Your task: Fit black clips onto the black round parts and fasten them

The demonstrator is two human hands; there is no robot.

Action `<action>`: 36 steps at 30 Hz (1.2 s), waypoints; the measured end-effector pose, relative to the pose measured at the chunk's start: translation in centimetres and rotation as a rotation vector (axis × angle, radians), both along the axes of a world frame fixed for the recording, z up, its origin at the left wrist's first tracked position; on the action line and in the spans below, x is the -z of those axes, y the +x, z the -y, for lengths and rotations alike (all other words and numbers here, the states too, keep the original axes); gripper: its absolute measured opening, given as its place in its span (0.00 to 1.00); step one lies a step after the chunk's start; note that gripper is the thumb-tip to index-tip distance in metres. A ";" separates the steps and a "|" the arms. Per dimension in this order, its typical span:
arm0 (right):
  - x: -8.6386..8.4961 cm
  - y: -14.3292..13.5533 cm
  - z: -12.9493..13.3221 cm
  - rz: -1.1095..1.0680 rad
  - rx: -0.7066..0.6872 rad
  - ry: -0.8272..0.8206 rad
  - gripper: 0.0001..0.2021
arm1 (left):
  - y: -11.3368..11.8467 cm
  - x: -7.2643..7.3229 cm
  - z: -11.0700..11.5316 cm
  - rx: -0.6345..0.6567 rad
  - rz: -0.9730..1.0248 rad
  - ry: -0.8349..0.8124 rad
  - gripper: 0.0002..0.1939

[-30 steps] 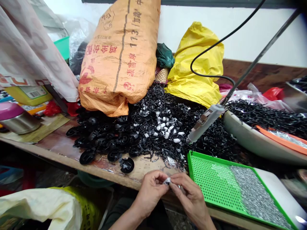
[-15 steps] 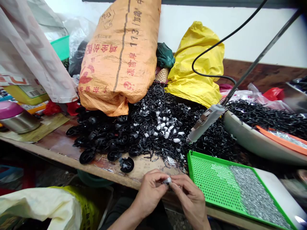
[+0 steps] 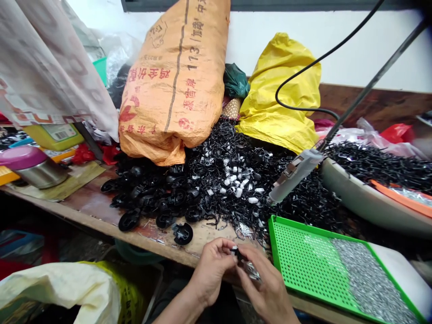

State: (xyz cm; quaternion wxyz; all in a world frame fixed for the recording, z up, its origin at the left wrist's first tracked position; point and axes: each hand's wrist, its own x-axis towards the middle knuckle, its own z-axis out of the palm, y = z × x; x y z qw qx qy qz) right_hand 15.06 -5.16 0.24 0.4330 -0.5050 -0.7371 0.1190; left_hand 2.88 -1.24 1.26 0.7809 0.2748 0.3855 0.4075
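Pinching a small part together, left hand and right hand grip beside the table's front edge, near the green tray.

The number "113" was printed sideways in black on the orange sack, with Chinese characters set on either side of it. More Chinese characters and a round emblem were printed there in red. Large, faint lettering on the pale cloth was cut off by folds. A barcode was carried by the label on the yellow container, its small print unreadable.
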 end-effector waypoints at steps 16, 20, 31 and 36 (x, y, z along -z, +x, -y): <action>0.4 0.0 -0.8 0.204 0.025 0.116 0.13 | 0.2 -0.1 0.6 -0.015 -0.082 -0.062 0.08; -0.1 0.0 -1.5 0.105 0.021 -0.006 0.09 | -2.1 -0.2 0.8 -0.080 -0.413 0.176 0.13; 0.7 -2.7 -3.7 0.150 0.075 -0.263 0.05 | -6.3 2.7 -1.8 -0.538 -1.738 0.757 0.26; 0.8 -0.6 -4.0 0.084 0.111 -0.218 0.05 | -6.1 3.7 -2.1 -0.531 -1.645 0.839 0.17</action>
